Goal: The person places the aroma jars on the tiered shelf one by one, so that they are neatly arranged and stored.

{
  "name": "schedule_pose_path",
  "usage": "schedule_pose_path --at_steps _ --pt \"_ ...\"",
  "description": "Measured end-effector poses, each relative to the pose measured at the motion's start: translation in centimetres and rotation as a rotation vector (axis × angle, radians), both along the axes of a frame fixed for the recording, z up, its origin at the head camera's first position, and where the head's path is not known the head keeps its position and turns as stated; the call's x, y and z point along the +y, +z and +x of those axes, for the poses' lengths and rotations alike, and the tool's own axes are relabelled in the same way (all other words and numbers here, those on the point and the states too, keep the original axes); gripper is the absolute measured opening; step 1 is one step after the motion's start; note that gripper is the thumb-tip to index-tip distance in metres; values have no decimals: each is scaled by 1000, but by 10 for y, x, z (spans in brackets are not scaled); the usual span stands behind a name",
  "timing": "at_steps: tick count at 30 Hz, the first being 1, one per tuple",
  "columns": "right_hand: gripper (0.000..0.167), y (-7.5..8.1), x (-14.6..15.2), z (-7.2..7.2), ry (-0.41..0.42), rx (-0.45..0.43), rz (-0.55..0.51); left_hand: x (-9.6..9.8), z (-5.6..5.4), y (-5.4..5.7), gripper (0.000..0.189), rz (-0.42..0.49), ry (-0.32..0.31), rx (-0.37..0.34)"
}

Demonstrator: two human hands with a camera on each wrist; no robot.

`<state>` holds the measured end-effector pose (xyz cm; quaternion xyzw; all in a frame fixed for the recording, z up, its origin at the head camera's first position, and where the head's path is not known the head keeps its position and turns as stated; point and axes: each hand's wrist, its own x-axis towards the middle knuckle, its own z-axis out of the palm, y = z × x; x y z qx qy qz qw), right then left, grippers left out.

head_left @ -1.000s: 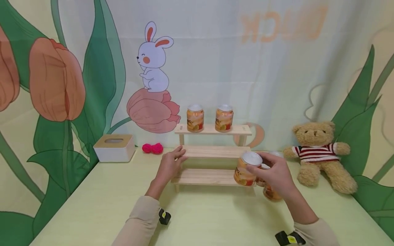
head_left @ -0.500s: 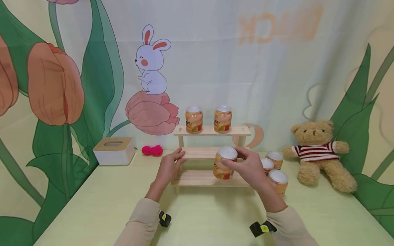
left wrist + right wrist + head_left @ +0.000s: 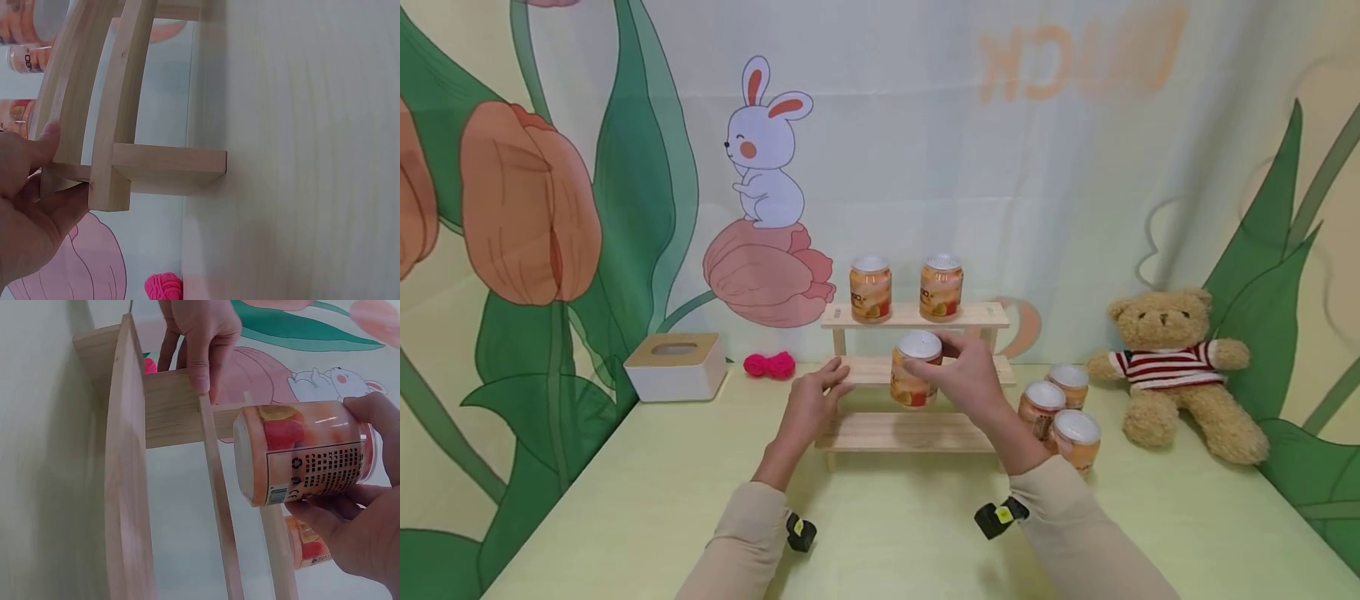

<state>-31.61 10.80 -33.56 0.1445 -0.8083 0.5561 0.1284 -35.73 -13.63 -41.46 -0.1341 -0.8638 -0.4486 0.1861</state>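
Note:
A wooden three-tier shelf (image 3: 910, 432) stands on the table. My left hand (image 3: 811, 406) pinches the left end of its middle tier, thumb on top and fingers beneath in the left wrist view. In my right hand (image 3: 972, 379) is a jar (image 3: 300, 453) with an orange fruit label and a white lid, gripped around its side. The head view shows this jar (image 3: 914, 375) upright, in front of the middle tier; the right wrist view shows its base apart from the wood. Two similar jars, a left one (image 3: 870, 290) and a right one (image 3: 941, 288), sit on the top tier.
Three more jars (image 3: 1076, 442) cluster on the table right of the shelf. Beyond them a teddy bear (image 3: 1168, 375) in a striped shirt leans at the back. A tissue box (image 3: 675, 367) and a pink yarn bundle (image 3: 769, 365) lie to the left. A printed curtain (image 3: 880, 150) hangs behind.
My right hand has carried the jar leftward and then up from the shelf's right side to the middle tier. The left hand has kept its hold on the shelf.

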Motion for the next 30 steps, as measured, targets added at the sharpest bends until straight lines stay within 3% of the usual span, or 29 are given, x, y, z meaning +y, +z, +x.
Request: schedule_pose_path --at_steps 8,20,26,30 --pt "51 -2 -11 -15 36 41 33 -1 -3 -2 37 -15 -6 33" --pt "58 -4 -22 -36 23 1 92 1 -3 0 36 -19 -1 8" --pt "59 -10 -33 -42 11 -7 50 1 2 -1 38 -32 5 -23" --pt "61 -10 -39 -47 -17 17 5 1 1 2 39 -38 -2 -2"
